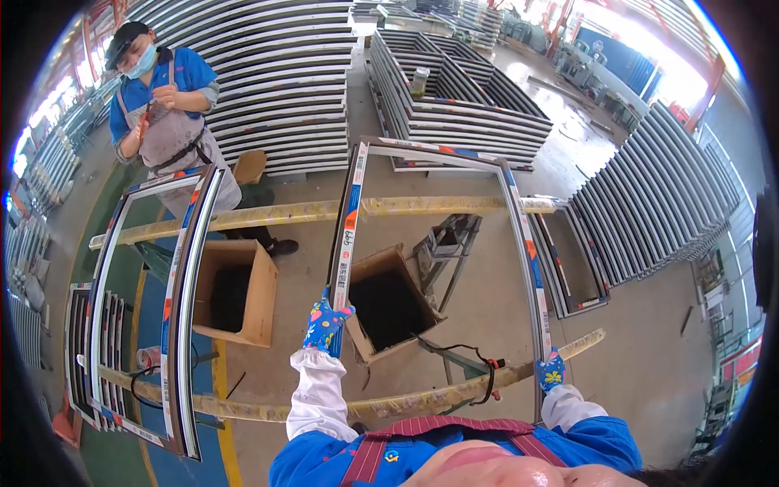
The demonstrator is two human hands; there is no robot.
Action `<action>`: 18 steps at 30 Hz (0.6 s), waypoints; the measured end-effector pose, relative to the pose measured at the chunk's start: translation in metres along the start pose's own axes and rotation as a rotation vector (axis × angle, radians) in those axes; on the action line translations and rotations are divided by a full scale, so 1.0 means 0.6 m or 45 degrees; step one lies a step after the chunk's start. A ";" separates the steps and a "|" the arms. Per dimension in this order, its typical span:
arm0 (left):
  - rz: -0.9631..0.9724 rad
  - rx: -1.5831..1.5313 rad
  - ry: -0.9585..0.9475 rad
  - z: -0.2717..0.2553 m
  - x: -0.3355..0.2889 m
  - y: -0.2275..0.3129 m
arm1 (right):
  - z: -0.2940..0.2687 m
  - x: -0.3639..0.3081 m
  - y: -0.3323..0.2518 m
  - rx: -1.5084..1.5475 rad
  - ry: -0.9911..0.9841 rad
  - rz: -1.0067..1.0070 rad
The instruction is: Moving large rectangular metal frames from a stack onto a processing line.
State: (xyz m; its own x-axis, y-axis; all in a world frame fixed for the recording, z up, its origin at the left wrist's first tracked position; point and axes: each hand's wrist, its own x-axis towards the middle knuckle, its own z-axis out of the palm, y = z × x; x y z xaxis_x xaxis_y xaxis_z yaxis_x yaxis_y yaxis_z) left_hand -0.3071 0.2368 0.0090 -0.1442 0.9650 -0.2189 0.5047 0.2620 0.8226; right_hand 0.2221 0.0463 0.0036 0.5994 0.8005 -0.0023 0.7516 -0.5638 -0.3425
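Observation:
A rectangular window frame (pixel 521 213), dark and silver with printed protective film, lies across two wrapped support bars in front of me. My left hand (pixel 325 321), in a blue flowered glove, is closed round the frame's left side bar. On the opposite side bar, my right hand (pixel 551 371) in a matching glove grips the near part; its fingers are partly hidden. The far wrapped bar (pixel 304 212) and the near wrapped bar (pixel 365 408) pass beneath the frame. More frames (pixel 188 268) lean together at the left end of these bars.
Open cardboard boxes with dark insides stand below, a left box (pixel 261 296) and a middle box (pixel 369 272). Beyond the bars a co-worker (pixel 174 105) holds a small thing in both hands. Tall frame stacks (pixel 276 81) rise behind, with another stack (pixel 657 195) at right.

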 end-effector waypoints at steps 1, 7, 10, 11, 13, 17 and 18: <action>0.030 -0.005 -0.002 0.001 0.003 -0.006 | 0.003 0.003 0.004 -0.039 0.011 -0.021; 0.028 -0.117 -0.032 0.006 -0.002 0.001 | 0.007 0.027 0.012 0.012 0.052 -0.074; 0.035 -0.153 -0.009 0.010 -0.005 -0.009 | 0.014 0.047 0.020 -0.045 0.014 -0.072; 0.053 -0.159 0.010 0.011 -0.005 -0.014 | 0.019 0.057 0.025 -0.089 -0.027 -0.057; 0.038 -0.122 0.040 0.015 -0.012 0.000 | 0.029 0.079 0.048 -0.103 -0.015 -0.091; 0.002 -0.089 0.118 0.022 -0.014 -0.025 | 0.026 0.105 0.023 -0.043 -0.047 -0.169; 0.003 -0.092 0.112 0.024 -0.017 -0.019 | 0.029 0.116 0.033 -0.047 -0.044 -0.164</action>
State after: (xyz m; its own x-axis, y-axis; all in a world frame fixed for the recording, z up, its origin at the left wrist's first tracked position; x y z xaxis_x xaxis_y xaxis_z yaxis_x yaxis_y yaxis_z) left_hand -0.2991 0.2242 -0.0056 -0.2191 0.9603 -0.1729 0.4429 0.2558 0.8593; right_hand 0.2740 0.0942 -0.0200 0.4877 0.8730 0.0068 0.8318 -0.4623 -0.3072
